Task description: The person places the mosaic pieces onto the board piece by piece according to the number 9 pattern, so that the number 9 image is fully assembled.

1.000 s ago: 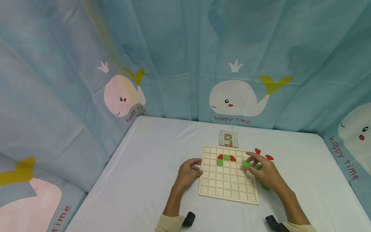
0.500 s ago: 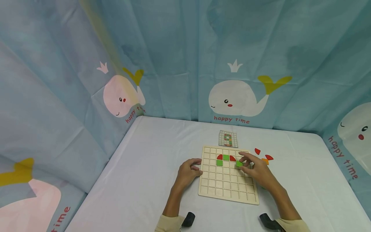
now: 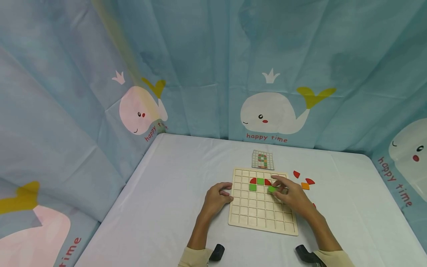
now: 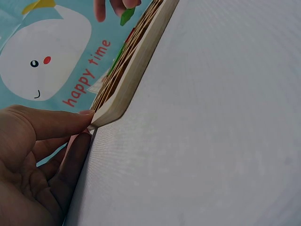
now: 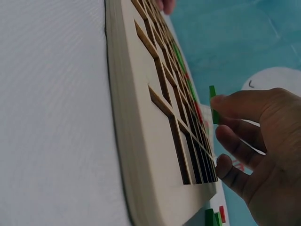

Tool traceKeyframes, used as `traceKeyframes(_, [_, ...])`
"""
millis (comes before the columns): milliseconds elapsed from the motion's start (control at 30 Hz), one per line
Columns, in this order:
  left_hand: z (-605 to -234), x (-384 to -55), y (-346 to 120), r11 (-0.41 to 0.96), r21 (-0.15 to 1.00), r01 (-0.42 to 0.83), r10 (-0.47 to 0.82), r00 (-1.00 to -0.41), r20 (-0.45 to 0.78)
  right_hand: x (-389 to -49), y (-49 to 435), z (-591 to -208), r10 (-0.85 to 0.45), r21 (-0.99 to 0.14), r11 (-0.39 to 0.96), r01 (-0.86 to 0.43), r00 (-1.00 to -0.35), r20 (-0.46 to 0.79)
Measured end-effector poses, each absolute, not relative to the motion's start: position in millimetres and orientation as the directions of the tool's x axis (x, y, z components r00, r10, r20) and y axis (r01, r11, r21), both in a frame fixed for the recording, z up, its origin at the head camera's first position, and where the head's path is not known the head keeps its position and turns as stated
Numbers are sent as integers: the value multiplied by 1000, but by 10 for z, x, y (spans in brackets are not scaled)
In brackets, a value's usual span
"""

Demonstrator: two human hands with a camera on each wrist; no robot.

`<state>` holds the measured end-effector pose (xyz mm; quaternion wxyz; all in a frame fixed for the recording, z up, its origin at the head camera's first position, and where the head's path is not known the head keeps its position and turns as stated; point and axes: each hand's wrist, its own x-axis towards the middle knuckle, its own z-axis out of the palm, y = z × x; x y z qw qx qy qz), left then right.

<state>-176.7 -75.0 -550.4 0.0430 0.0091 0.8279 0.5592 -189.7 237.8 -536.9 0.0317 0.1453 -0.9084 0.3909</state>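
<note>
Now, over the board [image 3: 253, 213] the left hand [image 3: 215, 198] gripped, the right hand [image 3: 291, 193] pinched a green square [image 3: 271, 189] just this side of a red bit [image 3: 267, 182].

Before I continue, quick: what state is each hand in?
Left hand: open, touching the wooden board's left edge.
Right hand: closed, pinching a green piece above the board.

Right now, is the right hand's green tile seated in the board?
No, the right wrist view shows the right hand holding the green tile clear of the board.
</note>
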Motion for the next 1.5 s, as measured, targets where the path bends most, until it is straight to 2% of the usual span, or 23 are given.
traceKeyframes(667, [-5507,-1771,-752,379,925,-36,63,-996,-65,-1945,2268,-5397,-294,-703,637,-317,-943,159])
traceKeyframes(967, [-5515,-1779,-745,380,925,-28,64,-996,-56,-1976,2265,-5414,-286,-685,666,-294,-949,129])
traceKeyframes(1133, [-5511,-1779,-746,379,925,-24,66,-996,-53,-1971,2275,-5409,-283,-679,666,-308,-947,151])
traceKeyframes(1500, [-5506,-1775,-745,376,926,-21,67,-997,-49,-1970,2273,-5409,-255,-709,644,-287,-955,154])
